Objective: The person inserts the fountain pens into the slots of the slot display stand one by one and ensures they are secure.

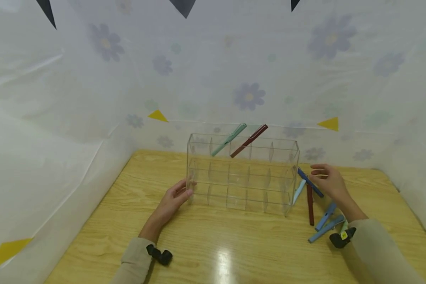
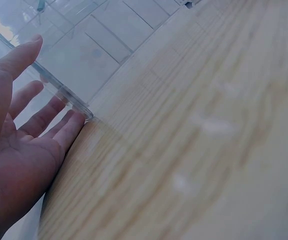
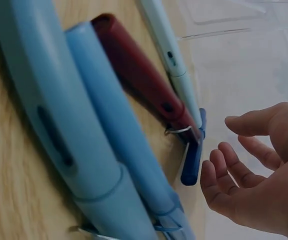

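Note:
A clear acrylic pen rack (image 1: 238, 177) with tiers of compartments stands on the table. My left hand (image 1: 174, 199) rests against its left end, fingers spread along the side wall (image 2: 66, 95) and thumb toward the front. In the top tier lean a mint green pen (image 1: 228, 140) and a dark red pen (image 1: 249, 141). My right hand (image 1: 329, 182) hovers beside the rack's right end, fingers loosely bent with nothing between them. Nearest to it lies a dark blue pen (image 3: 191, 165), with a pale blue pen (image 3: 164, 40) and another dark red pen (image 3: 139, 70) touching it.
Two blue pens (image 1: 326, 216) (image 1: 326, 228) lie nearer the front, below the right forearm. A pale green pen (image 1: 344, 226) is partly hidden by the right wrist. Flower-patterned sheeting (image 1: 213, 79) walls the wooden table (image 1: 198, 244) at the back and sides.

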Action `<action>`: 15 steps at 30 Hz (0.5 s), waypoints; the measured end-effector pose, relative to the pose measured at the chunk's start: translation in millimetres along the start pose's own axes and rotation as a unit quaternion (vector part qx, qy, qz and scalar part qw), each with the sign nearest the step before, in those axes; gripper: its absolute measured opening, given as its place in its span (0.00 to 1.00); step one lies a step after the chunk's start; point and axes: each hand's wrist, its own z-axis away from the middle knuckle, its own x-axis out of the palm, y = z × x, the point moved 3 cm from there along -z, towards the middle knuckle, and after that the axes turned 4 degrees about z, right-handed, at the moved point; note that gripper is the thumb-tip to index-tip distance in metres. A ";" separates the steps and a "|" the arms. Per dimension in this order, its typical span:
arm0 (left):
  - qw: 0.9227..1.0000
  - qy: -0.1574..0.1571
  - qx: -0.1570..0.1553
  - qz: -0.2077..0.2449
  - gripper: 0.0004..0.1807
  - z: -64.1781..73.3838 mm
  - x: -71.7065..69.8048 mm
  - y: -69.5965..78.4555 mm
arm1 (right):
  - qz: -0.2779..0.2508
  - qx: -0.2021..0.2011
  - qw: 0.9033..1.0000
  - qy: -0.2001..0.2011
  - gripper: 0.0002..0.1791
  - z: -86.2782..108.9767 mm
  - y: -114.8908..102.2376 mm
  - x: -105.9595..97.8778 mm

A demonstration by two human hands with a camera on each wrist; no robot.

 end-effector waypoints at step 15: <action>1.000 0.004 -0.002 0.005 0.31 0.3 -0.5 -0.3 | 0.051 0.008 0.998 -0.045 0.23 -12.6 11.8 12.9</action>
